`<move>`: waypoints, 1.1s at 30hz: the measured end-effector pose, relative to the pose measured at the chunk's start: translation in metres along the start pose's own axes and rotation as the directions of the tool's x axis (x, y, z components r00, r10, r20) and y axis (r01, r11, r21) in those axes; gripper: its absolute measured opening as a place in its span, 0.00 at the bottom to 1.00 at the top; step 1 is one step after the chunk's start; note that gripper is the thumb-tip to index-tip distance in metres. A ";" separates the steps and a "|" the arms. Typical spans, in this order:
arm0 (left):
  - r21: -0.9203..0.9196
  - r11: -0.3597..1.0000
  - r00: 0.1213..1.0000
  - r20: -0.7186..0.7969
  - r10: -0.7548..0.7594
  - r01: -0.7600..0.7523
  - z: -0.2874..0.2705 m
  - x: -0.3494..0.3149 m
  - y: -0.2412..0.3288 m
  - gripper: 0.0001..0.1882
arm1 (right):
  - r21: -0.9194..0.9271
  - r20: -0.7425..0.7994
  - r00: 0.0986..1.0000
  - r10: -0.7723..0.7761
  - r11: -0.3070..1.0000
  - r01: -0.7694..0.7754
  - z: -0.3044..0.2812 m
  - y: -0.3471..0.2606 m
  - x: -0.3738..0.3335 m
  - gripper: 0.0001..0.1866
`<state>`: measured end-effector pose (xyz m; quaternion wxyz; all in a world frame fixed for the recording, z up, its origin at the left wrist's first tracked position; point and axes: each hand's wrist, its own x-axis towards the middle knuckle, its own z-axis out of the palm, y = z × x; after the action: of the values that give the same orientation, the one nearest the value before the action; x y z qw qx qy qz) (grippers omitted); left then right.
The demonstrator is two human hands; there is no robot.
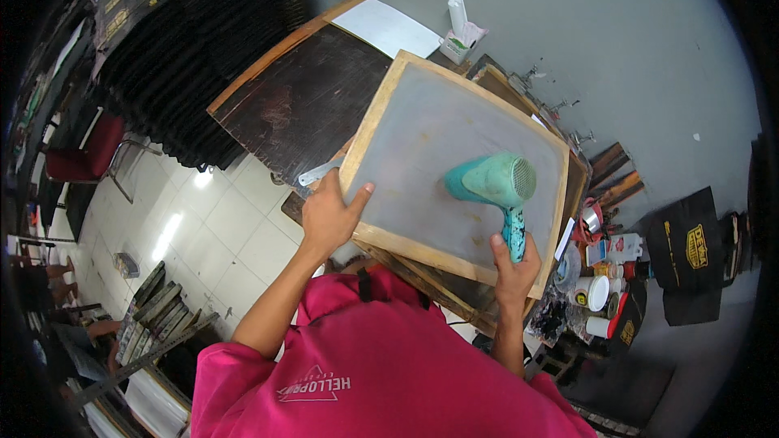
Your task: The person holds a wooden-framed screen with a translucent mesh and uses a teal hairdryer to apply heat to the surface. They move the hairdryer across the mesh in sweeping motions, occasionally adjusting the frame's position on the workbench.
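My left hand (329, 215) grips the left edge of a wooden-framed printing screen (370, 131), thumb over the rim and fingers behind it. Grey mesh fills the frame, which is held tilted above the table. In my right hand (514, 269) is the handle of a turquoise hair dryer (491, 178), its paint worn and speckled. The dryer lies across the front of the mesh, nozzle toward the left; whether it touches cannot be told. A pale flat strip (319, 173) pokes out beside my left fingers; its kind is unclear, and so is whether I hold it.
A dark wooden table (324, 89) bears a white sheet (386, 30) and a tissue box (461, 42). Tubs and bottles (592, 292) crowd the right. Black stacked fabric (203, 57) stands at left, near a red chair (88, 150). Another person's legs (61, 276) show far left.
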<state>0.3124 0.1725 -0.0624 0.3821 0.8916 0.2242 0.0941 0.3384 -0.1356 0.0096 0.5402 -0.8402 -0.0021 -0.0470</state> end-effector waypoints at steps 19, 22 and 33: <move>-0.007 1.000 1.000 0.009 0.023 -0.023 -0.007 -0.004 0.004 0.36 | -0.035 -0.006 0.998 -0.068 0.997 0.068 0.010 -0.001 0.002 0.20; 0.011 1.000 0.999 0.033 -0.007 0.007 -0.007 -0.003 0.006 0.36 | 0.085 0.036 0.999 0.011 0.996 -0.014 0.008 0.009 0.004 0.20; 0.059 0.998 1.000 0.007 0.008 -0.008 0.002 -0.002 -0.004 0.39 | 0.088 0.025 0.999 0.030 0.996 -0.032 0.011 -0.001 0.002 0.19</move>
<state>0.3104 0.1724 -0.0665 0.3561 0.9036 0.2220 0.0859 0.3413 -0.1250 0.0066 0.5775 -0.8159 0.0026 -0.0286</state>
